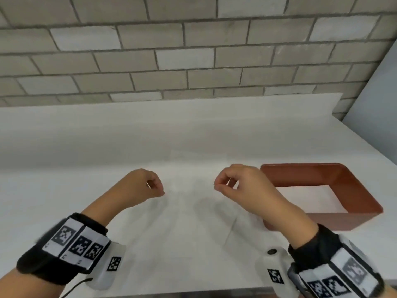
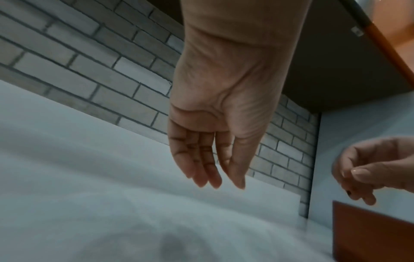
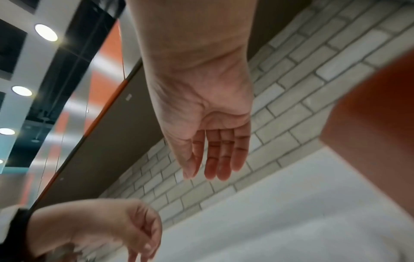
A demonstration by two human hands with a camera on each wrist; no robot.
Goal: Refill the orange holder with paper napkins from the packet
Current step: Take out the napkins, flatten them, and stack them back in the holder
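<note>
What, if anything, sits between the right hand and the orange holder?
Nothing visible. The right hand hangs empty just left of the orange holder, with only bare white counter between them. The holder's opening looks unobstructed. No napkin packet shows in any view.

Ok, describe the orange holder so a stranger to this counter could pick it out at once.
Start at the grey brick wall and drop to the white counter below it. On the counter's right side, just beyond the right hand, sits the orange holder. It is a low square frame with rounded corners, the only coloured thing on the white surface.
</note>
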